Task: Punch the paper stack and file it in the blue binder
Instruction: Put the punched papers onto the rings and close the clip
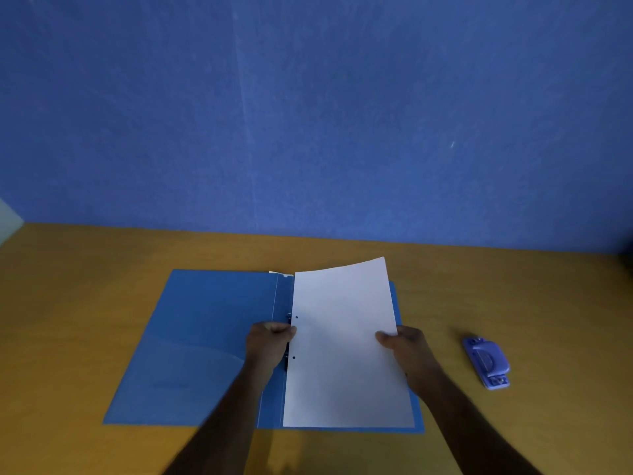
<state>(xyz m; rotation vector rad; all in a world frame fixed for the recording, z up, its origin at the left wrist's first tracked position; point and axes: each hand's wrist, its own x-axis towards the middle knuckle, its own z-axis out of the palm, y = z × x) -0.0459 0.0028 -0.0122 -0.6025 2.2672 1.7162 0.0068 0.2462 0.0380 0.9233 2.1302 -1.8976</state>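
Observation:
The blue binder [191, 344] lies open on the wooden table. Over its right half is the white paper stack [342, 354], with two punched holes along its left edge and its far right corner curling up. My left hand [269, 344] pinches the stack's left edge between the two holes, right beside the binder's rings, which it mostly hides. My right hand [404, 347] grips the stack's right edge, thumb on top. The blue hole punch [486, 363] sits on the table to the right, apart from both hands.
The wooden table [85, 269] meets a blue wall [308, 114] at the back. A clear pocket covers the lower part of the binder's left cover.

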